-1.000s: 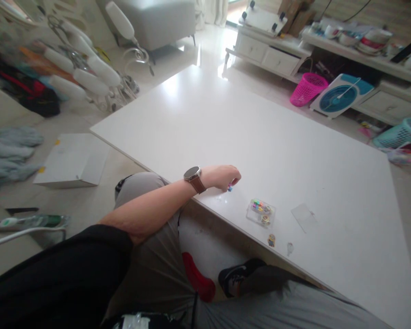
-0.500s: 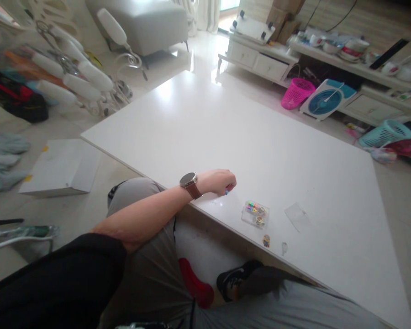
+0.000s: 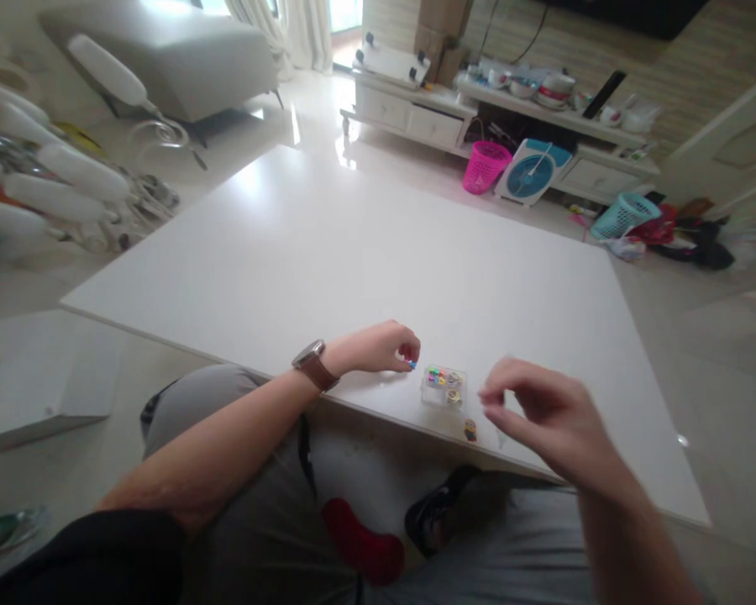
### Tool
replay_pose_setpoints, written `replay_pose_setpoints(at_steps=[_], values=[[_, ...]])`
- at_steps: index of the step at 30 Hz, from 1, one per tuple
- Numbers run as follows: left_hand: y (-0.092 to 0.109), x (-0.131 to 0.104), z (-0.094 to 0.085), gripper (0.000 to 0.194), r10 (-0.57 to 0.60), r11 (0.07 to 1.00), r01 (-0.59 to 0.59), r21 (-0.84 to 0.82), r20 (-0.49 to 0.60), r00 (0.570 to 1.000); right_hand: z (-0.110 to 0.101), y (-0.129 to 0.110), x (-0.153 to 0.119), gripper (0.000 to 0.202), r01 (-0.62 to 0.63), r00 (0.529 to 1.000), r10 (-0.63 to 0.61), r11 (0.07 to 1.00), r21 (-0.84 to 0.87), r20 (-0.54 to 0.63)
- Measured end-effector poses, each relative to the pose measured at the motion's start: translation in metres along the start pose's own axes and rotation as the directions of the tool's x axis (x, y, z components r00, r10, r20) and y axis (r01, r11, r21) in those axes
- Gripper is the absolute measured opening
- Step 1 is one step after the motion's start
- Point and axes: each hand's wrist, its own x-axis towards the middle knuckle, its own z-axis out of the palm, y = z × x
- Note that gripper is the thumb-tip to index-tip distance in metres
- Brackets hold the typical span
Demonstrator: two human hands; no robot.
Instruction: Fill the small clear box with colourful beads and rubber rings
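On the white table (image 3: 353, 244), a clear box (image 3: 444, 388) with small colourful pieces and pale rings lies near the front edge. Just left of it, my left hand (image 3: 391, 346), with a watch on the wrist, pinches a small blue piece (image 3: 412, 365). My right hand (image 3: 542, 407) hovers right of the box, thumb and forefinger curved close together, blurred; whether anything is between them cannot be made out. A small yellow and dark figure piece (image 3: 470, 430) rests between the box and the table edge.
A white box (image 3: 44, 370) stands on the floor at the left. Beyond the table are a pink basket (image 3: 486, 166), a blue and white fan (image 3: 530, 171) and a teal basket (image 3: 623, 215). My legs are under the front edge.
My right hand has come into view over the table at the right. The view has turned rightward. My left hand still holds the blue piece, now nearer the clear box.
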Motion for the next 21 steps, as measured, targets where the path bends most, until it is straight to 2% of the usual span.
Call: replay_pose_setpoints(at_steps=[2,4,8,15,21], values=[[0.008,0.001,0.001,0.009,0.023,0.991,-0.022,-0.129,0.001,1.000,0.020,0.020,0.005,0.011,-0.092,0.994,0.090,0.996,-0.024,-0.054],[0.013,0.003,0.004,0.010,0.023,0.974,-0.025,-0.225,-0.010,1.000,0.040,0.039,0.008,0.007,-0.130,0.991,0.130,0.992,-0.004,-0.032],[0.014,0.004,0.017,0.012,-0.005,0.935,0.004,-0.355,-0.001,1.000,0.061,0.060,0.005,0.007,-0.005,0.999,0.003,0.998,-0.063,-0.034],[0.014,0.004,0.024,0.014,-0.088,0.875,0.126,-0.468,0.102,0.991,0.064,0.066,0.001,0.016,0.160,0.987,-0.159,0.982,-0.097,0.017],[0.017,0.007,0.019,0.013,-0.122,0.806,0.202,-0.557,0.177,0.977,0.058,0.059,0.007,0.011,0.102,0.994,-0.103,0.995,-0.018,-0.037]])
